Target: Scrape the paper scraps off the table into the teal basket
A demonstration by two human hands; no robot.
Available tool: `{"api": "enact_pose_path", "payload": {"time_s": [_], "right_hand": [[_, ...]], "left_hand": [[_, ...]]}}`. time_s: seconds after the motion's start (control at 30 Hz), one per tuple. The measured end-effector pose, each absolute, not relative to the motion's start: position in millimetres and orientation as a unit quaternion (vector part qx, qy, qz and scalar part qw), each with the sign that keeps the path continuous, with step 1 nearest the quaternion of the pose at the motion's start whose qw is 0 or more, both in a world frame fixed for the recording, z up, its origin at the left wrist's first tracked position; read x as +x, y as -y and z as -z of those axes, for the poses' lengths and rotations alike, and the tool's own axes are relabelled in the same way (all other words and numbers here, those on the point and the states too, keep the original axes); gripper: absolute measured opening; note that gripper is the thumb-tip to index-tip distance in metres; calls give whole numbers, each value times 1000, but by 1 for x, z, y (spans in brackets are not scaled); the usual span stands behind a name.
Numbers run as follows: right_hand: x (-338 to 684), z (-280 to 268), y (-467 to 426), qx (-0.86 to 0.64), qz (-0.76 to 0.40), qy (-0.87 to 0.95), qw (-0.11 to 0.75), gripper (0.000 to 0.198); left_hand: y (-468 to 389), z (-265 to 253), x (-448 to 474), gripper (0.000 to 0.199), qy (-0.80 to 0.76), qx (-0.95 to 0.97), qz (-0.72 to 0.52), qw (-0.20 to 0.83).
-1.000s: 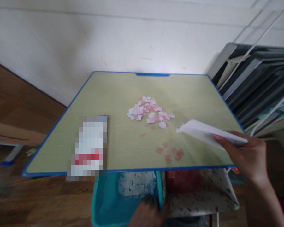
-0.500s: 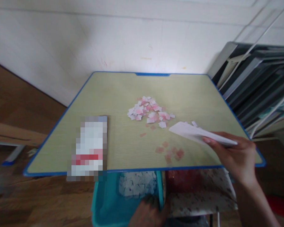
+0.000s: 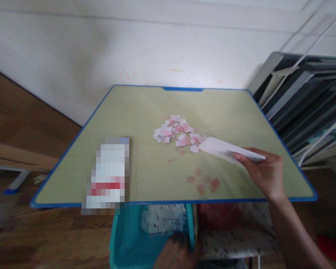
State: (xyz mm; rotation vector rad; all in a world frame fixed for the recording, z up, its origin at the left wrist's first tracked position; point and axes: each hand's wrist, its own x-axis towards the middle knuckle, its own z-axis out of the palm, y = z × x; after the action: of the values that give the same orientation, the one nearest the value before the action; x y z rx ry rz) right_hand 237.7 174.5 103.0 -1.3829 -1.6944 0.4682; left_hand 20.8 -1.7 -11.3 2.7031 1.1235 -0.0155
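My right hand [image 3: 266, 173] is closed on a piece of white stiff paper or card [image 3: 220, 147], thumb on the near side. Its far end touches, or hangs just over, the right edge of a loose pile of small white and pink paper squares [image 3: 168, 130]. Below the table's front edge, my left hand [image 3: 176, 252] grips the right wall of a teal basin [image 3: 114, 239], its fingers inside and its thumb outside. Inside the basin lie many white paper squares [image 3: 162, 220]. Faint reddish squares [image 3: 203, 181] show flat on the tabletop near the front.
The pale green table [image 3: 145, 168] has a blue rim. A blurred-out white and red rectangular item [image 3: 108, 172] overhangs its front edge at the left. Dark folded panels [image 3: 310, 86] lean by the wall at right. A spotted stool or bench [image 3: 240, 239] stands beside the basin.
My right hand has moved left with the white paper, bringing its end to the pile and covering the loose bits behind it. My left hand stays at the basin.
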Motion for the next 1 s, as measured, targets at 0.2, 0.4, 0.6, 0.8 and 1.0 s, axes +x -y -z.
{"api": "enact_pose_path", "payload": {"time_s": [0.2,0.4,0.6,0.8,1.0], "right_hand": [[251,-114,-169,-559,-192,691,416,7],[243,-114,-173,-544,-188,697,428,8],[235,-112,-173,-516,-180,725,420,5],[241,-115,-172,-523,-154,731,410,12],[260,-121,-161,-582,-95,658,469,10]], "left_hand": [[1,10,23,51,-379,917,7,128],[-1,8,22,48,-378,917,16,125],[0,11,22,39,-374,917,19,136],[0,9,23,46,-379,915,21,137],[1,14,22,40,-378,919,-5,115]]}}
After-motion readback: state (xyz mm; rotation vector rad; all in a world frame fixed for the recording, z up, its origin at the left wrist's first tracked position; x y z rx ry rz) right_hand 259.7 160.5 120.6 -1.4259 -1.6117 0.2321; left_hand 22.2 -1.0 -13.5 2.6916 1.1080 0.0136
